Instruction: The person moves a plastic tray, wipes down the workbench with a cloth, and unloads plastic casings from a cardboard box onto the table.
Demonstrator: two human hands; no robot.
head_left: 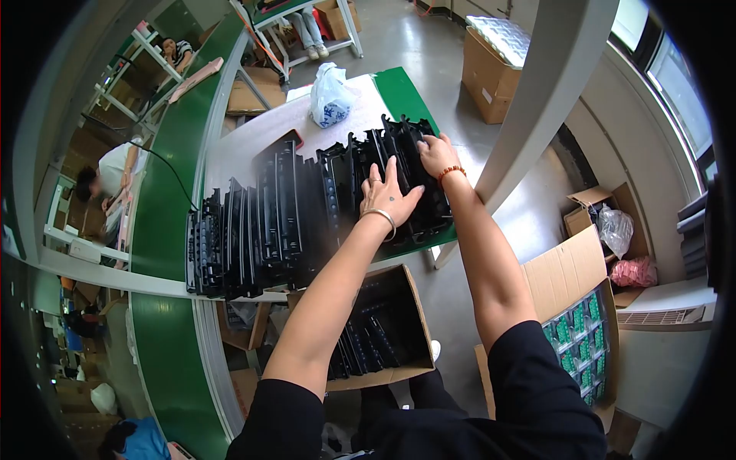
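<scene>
Long black plastic parts [276, 207] stand side by side in a row across the table [238, 157]. My left hand [389, 201], with a silver bangle at the wrist, rests on the parts near the row's right end, its fingers spread. Beside it, my right hand [439, 156], with a beaded bracelet, touches the top of the rightmost parts; its fingers are bent over them and partly hidden. Below the table edge, an open cardboard box [418, 318] holds more black parts [368, 343].
A white plastic bag [331, 96] stands at the table's back. A grey post [548, 100] rises at the right. Green boards [579, 337] lie in a carton at the lower right. A green conveyor [165, 230] runs along the left, with people beyond it.
</scene>
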